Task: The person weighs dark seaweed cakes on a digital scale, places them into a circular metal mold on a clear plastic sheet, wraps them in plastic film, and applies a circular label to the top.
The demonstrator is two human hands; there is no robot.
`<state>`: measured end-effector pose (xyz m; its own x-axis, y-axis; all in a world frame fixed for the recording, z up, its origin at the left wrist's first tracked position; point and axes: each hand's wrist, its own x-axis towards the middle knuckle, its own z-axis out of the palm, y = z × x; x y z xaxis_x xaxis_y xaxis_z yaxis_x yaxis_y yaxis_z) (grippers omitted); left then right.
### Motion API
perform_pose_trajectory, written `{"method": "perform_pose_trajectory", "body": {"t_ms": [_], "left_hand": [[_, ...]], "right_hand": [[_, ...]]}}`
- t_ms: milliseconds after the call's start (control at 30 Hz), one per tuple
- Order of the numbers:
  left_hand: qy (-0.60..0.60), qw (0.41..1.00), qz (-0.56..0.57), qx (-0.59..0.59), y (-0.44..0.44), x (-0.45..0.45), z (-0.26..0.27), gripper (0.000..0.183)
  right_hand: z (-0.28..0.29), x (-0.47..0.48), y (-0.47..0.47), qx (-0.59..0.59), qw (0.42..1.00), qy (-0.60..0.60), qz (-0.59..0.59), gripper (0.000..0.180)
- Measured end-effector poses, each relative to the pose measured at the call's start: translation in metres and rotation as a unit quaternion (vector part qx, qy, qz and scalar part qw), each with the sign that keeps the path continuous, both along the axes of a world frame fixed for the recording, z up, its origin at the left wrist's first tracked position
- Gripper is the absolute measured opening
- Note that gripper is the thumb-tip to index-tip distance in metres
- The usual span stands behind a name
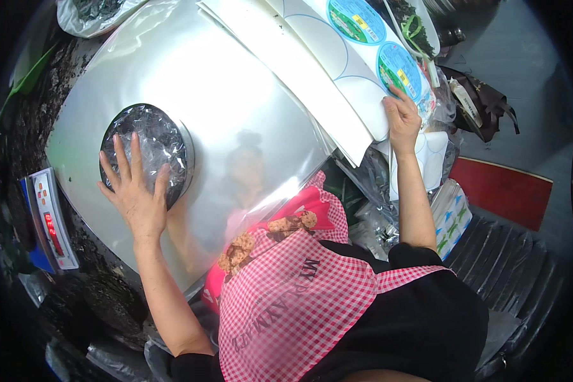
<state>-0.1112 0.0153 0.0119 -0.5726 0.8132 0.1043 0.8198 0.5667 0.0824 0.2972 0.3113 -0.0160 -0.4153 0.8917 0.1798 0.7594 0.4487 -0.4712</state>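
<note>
My left hand (141, 196) lies spread over the top of a round, shallow container (186, 148), fingers apart. Crinkled clear plastic film (145, 129) with dark contents beneath fills its top. The container rests on a large, shiny sheet of clear plastic (248, 95). At the upper right, my right hand (404, 122) has its thumb and index finger at the lower edge of a round blue-and-green printed label (401, 64). That label is on a white backing strip (363, 102), where blank round outlines also show. A second printed label (355, 19) is above it.
A digital scale (52, 222) with a lit red display stands at the left. Dark shredded material fills a white bag (88, 21) and a white tray (418, 28) at the top. At the right are a dark bag (487, 102), a red board (504, 191) and stacked dark plastic packs (496, 262).
</note>
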Motion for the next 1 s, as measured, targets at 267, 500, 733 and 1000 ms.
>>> {"method": "perform_pose_trajectory", "body": {"t_ms": [267,500,733,1000], "left_hand": [[-0.002,1.0,0.017,-0.013,-0.005,-0.002,0.001,0.068],[0.005,1.0,0.006,0.009,-0.006,-0.006,-0.003,0.068],[0.01,1.0,-0.001,0.025,-0.004,-0.005,-0.006,0.064],[0.013,0.999,0.029,0.004,-0.007,-0.005,-0.007,0.058]], "right_hand": [[-0.006,-0.033,-0.014,0.22,0.975,0.022,0.027,0.021],[-0.044,-0.022,0.01,0.37,0.928,-0.03,-0.023,0.02],[-0.034,-0.019,0.012,0.341,0.937,0.007,-0.07,0.009],[0.072,-0.059,0.007,-0.072,0.765,0.638,-0.054,0.073]]}}
